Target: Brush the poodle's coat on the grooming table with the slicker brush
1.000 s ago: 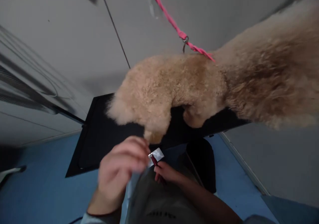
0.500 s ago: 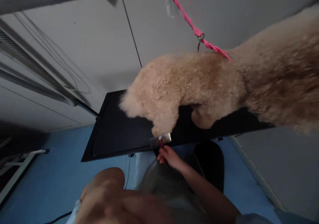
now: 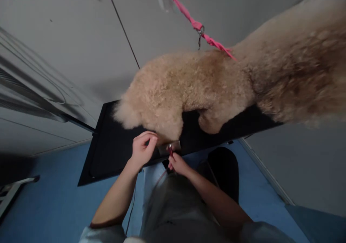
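Observation:
A curly, cream-tan dog [image 3: 167,88] stands on a black grooming table [image 3: 108,153], its fluffy tail end toward the left. My right hand [image 3: 178,164] grips the red handle of a slicker brush [image 3: 177,146]. The brush's wide metal head lies against the bottom of the dog's near hind leg. To the left of the brush is my left hand [image 3: 143,147], fingers curled and thumb meeting them at the edge of that leg. Whether fur is pinched between those fingertips cannot be made out.
A pink twisted leash [image 3: 186,12] with a metal clip runs down to the dog's back. Behind stands a grey wall [image 3: 81,48], with a slanting pole [image 3: 78,124] at the table's left end. A dark rounded object [image 3: 224,171] is below the table's near edge, above the blue floor [image 3: 59,185].
My left hand has risen from the bottom of the view to the dog's hind leg. The brush in my right hand has turned and now touches the lower leg. The view has shifted slightly.

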Available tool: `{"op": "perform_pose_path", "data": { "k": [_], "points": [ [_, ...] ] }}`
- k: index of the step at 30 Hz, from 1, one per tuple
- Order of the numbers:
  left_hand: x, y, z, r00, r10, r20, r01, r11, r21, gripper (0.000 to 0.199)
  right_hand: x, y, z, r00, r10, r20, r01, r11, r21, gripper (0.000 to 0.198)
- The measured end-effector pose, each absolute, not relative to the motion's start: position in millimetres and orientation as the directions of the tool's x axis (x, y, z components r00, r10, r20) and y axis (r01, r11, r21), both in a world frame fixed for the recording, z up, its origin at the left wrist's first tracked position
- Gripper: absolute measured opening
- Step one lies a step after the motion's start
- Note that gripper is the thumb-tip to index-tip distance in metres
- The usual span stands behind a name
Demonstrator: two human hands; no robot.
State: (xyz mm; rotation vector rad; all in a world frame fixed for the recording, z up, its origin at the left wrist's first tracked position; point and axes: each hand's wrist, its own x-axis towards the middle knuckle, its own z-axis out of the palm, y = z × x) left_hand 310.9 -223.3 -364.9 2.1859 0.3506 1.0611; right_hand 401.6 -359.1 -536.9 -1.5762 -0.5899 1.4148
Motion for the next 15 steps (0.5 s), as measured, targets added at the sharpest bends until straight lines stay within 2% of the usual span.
{"op": "perform_pose_path", "data": {
  "k": [2,5,8,10,13,15],
  "points": [
    [325.7,-207.8,-391.8,0.64,0.609,0.468,0.117,-0.68,0.724,0.02,392.4,-368.8,-539.1,0.128,0.811,-0.571,-0.199,-0.543,-0.816,0.015],
    [335.1,-195.4,-414.9,0.608,0.726,0.321,0.176,-0.517,0.837,0.027,390.1,-371.4,-534.9,0.068,0.848,-0.526,-0.239,-0.498,-0.834,0.016],
    [349.9,-191.8,-419.7,0.63,0.75,0.2,0.14,-0.363,0.921,0.036,404.0,-355.4,-524.2,0.263,0.868,-0.421,-0.27,-0.353,-0.896,0.015],
    [365.9,-190.0,-419.0,0.597,0.785,0.163,0.092,-0.269,0.959,0.047,408.6,-348.4,-519.0,0.344,0.836,-0.427,-0.246,-0.359,-0.9,0.014],
    [390.8,-185.6,-419.0,0.522,0.839,0.156,-0.067,-0.142,0.988,0.069,403.2,-353.9,-514.9,0.221,0.839,-0.497,-0.248,-0.445,-0.861,0.012],
    [403.1,-182.6,-420.4,0.544,0.828,0.138,-0.136,-0.075,0.988,0.068,403.0,-358.5,-511.5,0.088,0.857,-0.508,-0.244,-0.476,-0.845,0.011]
  ]
}}
